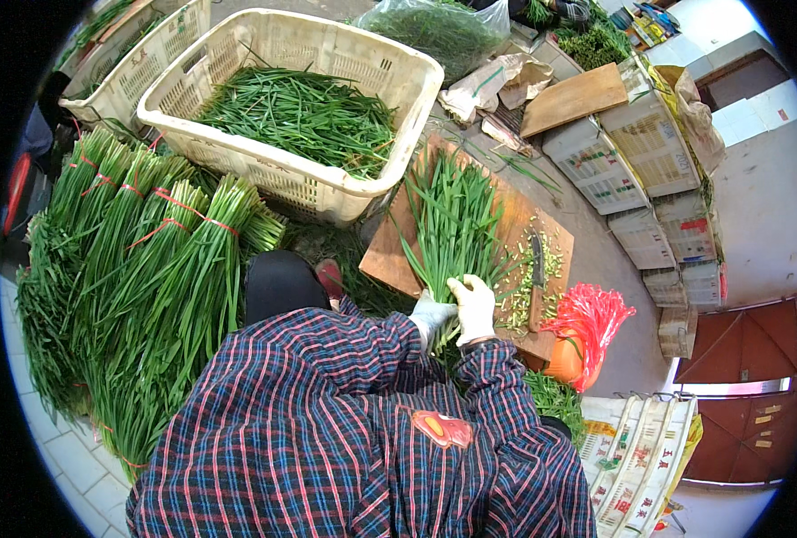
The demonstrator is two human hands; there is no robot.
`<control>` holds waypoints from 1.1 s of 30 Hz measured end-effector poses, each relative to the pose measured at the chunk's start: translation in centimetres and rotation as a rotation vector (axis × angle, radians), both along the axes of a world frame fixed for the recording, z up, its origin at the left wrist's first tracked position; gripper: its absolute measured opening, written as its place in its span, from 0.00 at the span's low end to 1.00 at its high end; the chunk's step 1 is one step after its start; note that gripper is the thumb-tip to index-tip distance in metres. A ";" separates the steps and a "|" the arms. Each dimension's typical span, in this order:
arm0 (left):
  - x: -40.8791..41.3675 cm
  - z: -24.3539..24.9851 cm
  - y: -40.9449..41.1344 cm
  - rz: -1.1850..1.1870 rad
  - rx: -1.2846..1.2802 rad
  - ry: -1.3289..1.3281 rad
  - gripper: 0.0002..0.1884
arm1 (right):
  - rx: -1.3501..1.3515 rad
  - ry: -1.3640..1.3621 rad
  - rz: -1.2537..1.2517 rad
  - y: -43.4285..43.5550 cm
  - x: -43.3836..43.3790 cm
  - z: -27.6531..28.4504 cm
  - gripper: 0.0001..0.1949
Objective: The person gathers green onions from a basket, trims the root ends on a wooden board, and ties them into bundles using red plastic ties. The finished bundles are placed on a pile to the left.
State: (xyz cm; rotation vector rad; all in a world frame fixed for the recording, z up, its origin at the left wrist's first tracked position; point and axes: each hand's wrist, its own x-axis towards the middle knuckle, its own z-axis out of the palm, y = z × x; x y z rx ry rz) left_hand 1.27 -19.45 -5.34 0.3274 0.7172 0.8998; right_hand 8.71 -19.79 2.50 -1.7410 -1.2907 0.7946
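A loose bunch of green Chinese chives [455, 215] lies on a wooden board [388, 245], its stem ends towards me. My left hand [432, 315], in a whitish glove, is closed round the stems from the left. My right hand [474, 306], gloved too, is at the right side of the same stems, thumb and finger bent against them; whether it grips any is not clear. To the right, a knife with a wooden handle [536, 306] lies among chopped stem ends [518, 302]. Red plastic ties [590, 313] hang over an orange container [565, 356] by the board's near right corner.
Tied chive bundles [170, 269] are piled at my left. A cream plastic crate [291, 158] holding loose chives stands beyond the board. More crates [640, 181] are stacked at the right, with a wooden plank [577, 99] on top. White crates [634, 457] stand at the lower right.
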 end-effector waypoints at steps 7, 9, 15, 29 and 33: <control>-4.9 0.7 1.6 -0.412 -0.039 -0.491 0.20 | -0.174 0.955 -0.060 -1.2 1.3 0.1 0.05; -5.5 0.6 1.9 -0.437 -0.082 -0.460 0.18 | -0.129 1.086 -0.140 -1.4 1.6 -0.2 0.03; -4.3 0.9 2.3 -0.454 -0.313 -0.520 0.15 | -0.049 1.085 0.008 -1.4 0.8 0.3 0.03; -3.6 -0.2 1.1 -0.132 -0.051 -0.088 0.18 | -0.324 0.210 0.455 -4.3 -2.1 4.8 0.06; -2.6 4.7 -0.9 0.066 0.115 0.091 0.19 | -0.418 0.293 0.386 -4.5 -3.1 6.7 0.04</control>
